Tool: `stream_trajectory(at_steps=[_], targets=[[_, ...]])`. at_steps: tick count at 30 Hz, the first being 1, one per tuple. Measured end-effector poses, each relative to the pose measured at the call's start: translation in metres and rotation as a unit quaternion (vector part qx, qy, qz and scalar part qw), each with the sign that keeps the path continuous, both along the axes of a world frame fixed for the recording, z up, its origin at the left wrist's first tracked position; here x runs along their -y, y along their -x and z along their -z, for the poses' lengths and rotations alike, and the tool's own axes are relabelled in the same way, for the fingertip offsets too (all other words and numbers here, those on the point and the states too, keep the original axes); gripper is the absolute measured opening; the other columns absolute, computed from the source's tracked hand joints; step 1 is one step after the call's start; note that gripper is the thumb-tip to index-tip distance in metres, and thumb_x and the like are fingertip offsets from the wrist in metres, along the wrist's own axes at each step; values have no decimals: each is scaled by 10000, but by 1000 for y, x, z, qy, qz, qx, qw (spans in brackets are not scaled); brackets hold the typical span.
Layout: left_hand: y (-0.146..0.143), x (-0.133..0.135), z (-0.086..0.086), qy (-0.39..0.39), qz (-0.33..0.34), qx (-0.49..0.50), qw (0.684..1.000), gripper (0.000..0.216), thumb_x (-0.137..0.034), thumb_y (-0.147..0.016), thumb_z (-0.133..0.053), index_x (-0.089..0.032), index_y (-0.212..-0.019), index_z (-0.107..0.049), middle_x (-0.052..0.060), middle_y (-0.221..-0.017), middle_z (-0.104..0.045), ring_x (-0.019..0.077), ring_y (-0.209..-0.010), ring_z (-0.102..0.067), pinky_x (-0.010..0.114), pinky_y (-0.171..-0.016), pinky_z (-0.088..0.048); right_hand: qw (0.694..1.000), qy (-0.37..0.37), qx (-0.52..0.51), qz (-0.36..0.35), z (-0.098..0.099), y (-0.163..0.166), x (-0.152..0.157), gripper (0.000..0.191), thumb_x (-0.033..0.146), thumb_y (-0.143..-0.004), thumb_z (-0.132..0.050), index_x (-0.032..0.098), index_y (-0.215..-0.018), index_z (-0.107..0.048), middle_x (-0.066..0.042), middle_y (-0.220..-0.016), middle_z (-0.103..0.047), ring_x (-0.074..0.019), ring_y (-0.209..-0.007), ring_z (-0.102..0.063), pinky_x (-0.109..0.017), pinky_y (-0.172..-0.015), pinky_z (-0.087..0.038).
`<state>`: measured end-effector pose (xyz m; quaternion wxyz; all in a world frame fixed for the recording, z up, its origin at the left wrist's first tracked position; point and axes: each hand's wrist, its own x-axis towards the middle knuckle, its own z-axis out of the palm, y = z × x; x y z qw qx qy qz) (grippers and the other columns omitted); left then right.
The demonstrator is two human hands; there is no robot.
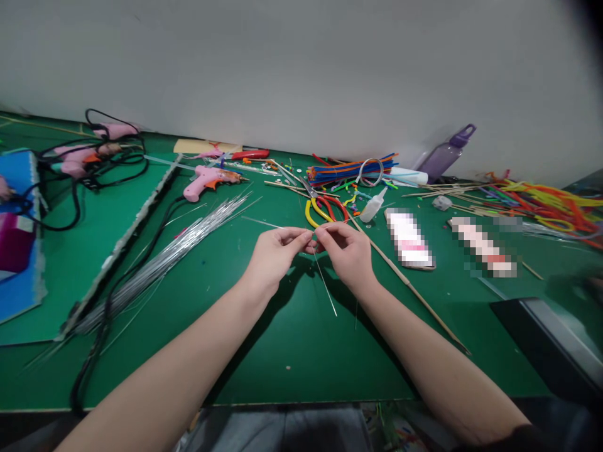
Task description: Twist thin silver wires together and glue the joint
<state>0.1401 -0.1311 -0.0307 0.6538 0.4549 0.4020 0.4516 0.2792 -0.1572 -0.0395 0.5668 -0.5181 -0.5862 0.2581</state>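
Over the middle of the green table, my left hand (282, 251) and my right hand (346, 254) meet fingertip to fingertip. Both pinch a thin silvery wire (325, 282); one end slants down toward me and another thin length sticks out to the left past my left hand. The exact join between the fingers is too small to make out. Just beyond my fingers lie scissors (313, 213) with yellow and red handles. A bundle of silvery wires (188, 242) rests to the left of my left hand.
A pink glue gun (205, 183) with a black cord lies behind the wire bundle. Near my right hand are a small glue bottle (374, 206), a bamboo stick (414, 289) and a phone (409, 242). Pipe cleaners (348, 171) and a purple bottle (443, 157) stand farther back.
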Motion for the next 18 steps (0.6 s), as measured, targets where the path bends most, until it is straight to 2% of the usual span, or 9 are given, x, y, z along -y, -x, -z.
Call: stream_trajectory(at_steps=[4,7,14,18], targets=[[1,0,2,18,0,26,1000,212,-272,-660,-788,-120,-785,-706,24,-683,-697,121,-628,-643,288,-741,-523,999,8,-37,-3,-1,3,0,144,331,-800,-651,193,-763,-670,-37,-809,-698,-127,-576,-637,-282,-568,-578],[-1,0,4,36,-1,62,997,219,-255,-647,-797,-110,-783,-706,21,-680,-694,107,-625,-633,269,-741,-511,999,-16,-33,-2,0,6,2,121,306,-815,-641,196,-777,-673,-39,-829,-692,-117,-569,-629,-275,-563,-575],[-6,2,7,44,-34,116,992,192,-237,-659,-778,-98,-780,-723,30,-687,-690,91,-629,-611,232,-717,-485,985,-119,125,15,2,3,3,111,227,-867,-582,210,-878,-691,-33,-853,-700,-142,-762,-651,-293,-690,-564],[-6,3,6,45,-35,123,991,174,-216,-657,-777,-93,-767,-723,27,-664,-681,87,-616,-600,221,-699,-475,978,-148,146,15,2,2,3,118,193,-870,-577,211,-891,-692,-35,-864,-706,-145,-794,-649,-302,-708,-554]])
